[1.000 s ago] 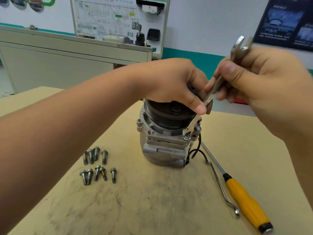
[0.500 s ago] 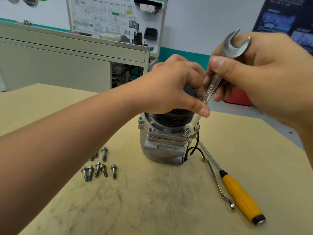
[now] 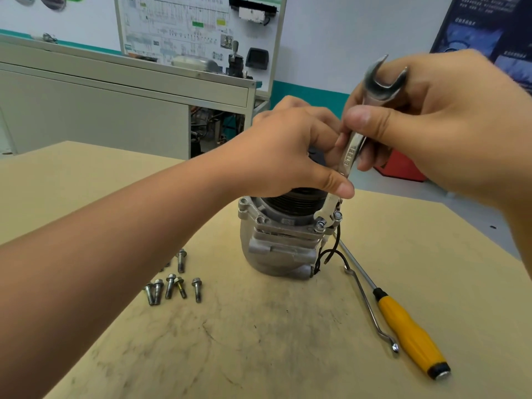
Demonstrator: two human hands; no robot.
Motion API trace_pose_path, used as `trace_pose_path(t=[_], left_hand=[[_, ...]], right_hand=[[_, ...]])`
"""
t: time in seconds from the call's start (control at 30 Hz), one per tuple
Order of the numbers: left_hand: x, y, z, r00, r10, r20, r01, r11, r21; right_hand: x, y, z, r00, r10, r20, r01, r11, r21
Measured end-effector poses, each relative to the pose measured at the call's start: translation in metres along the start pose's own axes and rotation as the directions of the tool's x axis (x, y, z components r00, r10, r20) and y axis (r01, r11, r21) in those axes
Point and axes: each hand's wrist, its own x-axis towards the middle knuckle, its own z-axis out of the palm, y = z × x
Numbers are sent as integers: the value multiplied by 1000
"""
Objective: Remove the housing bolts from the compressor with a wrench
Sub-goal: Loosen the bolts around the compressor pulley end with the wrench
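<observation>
One silver compressor (image 3: 280, 249), upright on a tan table (image 3: 259, 355), directly under the left hand (image 3: 288, 156). One double open-ended wrench (image 3: 349, 155), steeply tilted, held between the two hands. Two bolt heads (image 3: 337, 216) plainly visible on the compressor's upper flange, just below the left thumb, with the wrench's lower end fitted over the nearer one. Six loose bolts (image 3: 170, 286) lying flat on the table beside the left forearm, well clear of the compressor, and part of a seventh showing at the forearm's edge. One screwdriver (image 3: 408, 332) and one bent rod (image 3: 365, 300), side by side on the table below the right hand (image 3: 449, 125). One thin black wire (image 3: 328, 254) looping off the compressor's side under the wrench. Left hand closed down over the black ribbed pulley (image 3: 290, 200) on top of the compressor, fingers curled round its rim, thumb pressed against the wrench shaft. Right hand pinching the wrench's upper shaft between thumb and curled fingers, the free open end sticking up above them. Hands close together, meeting at the wrench. Compressor body of dull cast metal, rounded at the base, with stacked flange plates. Wrench flat, bright, polished, stamped STEEL. Bolts short and silvery with flanged hex heads, one with a yellowish shank. Screwdriver with a thin steel shaft, a chunky yellow handle and a black end cap. Rod thin, hooked at the tip. Table top matt, smudged with dark marks.
</observation>
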Motion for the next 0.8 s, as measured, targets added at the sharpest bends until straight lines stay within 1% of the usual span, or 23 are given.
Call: trace_pose_path(t=[0.23,0.53,0.63,0.7,0.77,0.8], left_hand=[[-3,-2,4,997,-23,-74,19,998,-53],[-8,-9,6,997,-28,-78,22,996,-85],[-11,-13,6,999,-13,-44,10,997,-72],[-12,-15,8,1000,2,-28,-4,996,-91],[-14,-16,8,1000,-17,-16,15,991,-131],[-14,-18,8,1000,-19,-4,18,992,-124]], right_hand=[[5,-3,1,1000,-2,20,2,999,-32],[8,-4,8,999,-6,41,7,1000,-29],[10,-6,11,998,-19,58,17,999,34],[11,-9,13,995,-22,98,11,993,118],[10,-11,14,991,-28,133,0,978,207],[9,-12,13,989,-32,145,-4,971,240]])
